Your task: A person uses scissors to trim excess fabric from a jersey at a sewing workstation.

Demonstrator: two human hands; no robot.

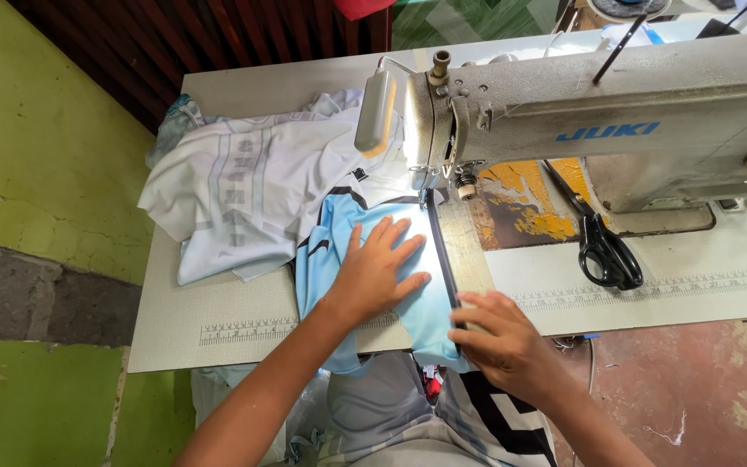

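White garments (235, 186) heaped at table's (218, 329) left | left hand (378, 268) laid flat, fingers spread, on light-blue fabric (430, 316) | dark edge strip pinched by right hand (499, 333) below needle | black scissors (603, 246) lying under sewing machine (616, 121)

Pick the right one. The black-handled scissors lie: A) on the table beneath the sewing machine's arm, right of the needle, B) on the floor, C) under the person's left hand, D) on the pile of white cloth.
A: the black-handled scissors lie on the pale table under the grey sewing machine's arm, apart from both hands.
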